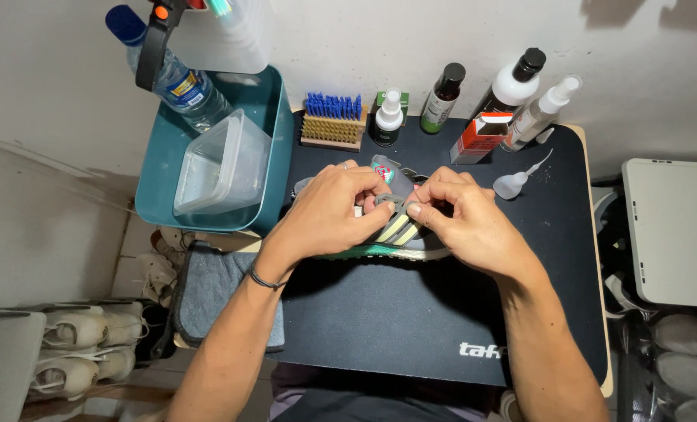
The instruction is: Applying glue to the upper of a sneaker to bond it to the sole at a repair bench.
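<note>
Sneaker (399, 234) lacing is under way: left hand (329, 211) and right hand (465, 219) are pinching its grey lace (390, 202), not yet tied.

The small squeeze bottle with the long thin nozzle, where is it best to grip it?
Grip the squeeze bottle by its round body, coming from above. It lies on its side on the black mat, and the thin nozzle pointing up-right looks too slender to hold.

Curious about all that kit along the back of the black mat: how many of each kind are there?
Spray bottles: 2
Capped bottles: 2
Brushes: 1
Small boxes: 1
Dropper bottles: 1
Total: 7
</note>
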